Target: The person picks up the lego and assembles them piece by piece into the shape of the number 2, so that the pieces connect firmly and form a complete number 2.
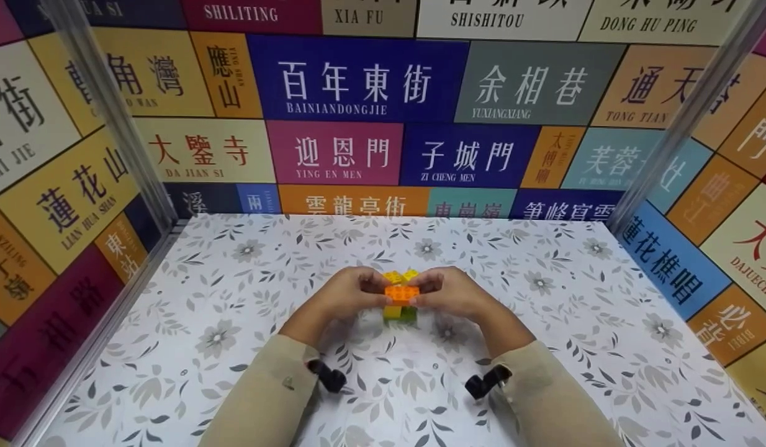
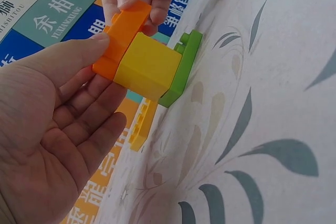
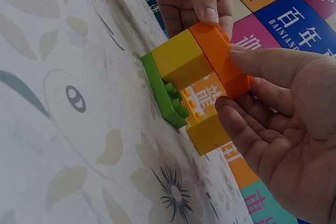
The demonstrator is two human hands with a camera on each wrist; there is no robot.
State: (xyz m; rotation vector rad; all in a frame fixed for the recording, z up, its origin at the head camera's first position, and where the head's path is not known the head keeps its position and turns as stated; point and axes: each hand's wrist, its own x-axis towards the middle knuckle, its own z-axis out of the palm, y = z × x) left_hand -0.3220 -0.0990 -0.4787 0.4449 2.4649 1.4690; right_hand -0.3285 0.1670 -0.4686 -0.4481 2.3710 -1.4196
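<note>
Both hands pinch an orange toy building brick (image 1: 401,293) from opposite ends. My left hand (image 1: 352,292) has its thumb on one end, and my right hand (image 1: 451,292) grips the other. Under one end of the orange brick stands a yellow block (image 2: 149,61), its top against the orange underside. A green brick (image 3: 163,93) lies at the bottom on the table, with bare studs beside the yellow block. Another yellow brick (image 3: 207,135) is just behind, partly hidden by the hands and the orange brick in the head view.
A white table (image 1: 234,385) with a grey leaf and flower print lies under the hands. Colourful panels (image 1: 367,77) with place names stand behind and at both sides. Clear upright posts (image 1: 668,112) mark the back corners. Small black devices (image 1: 330,375) sit at both wrists.
</note>
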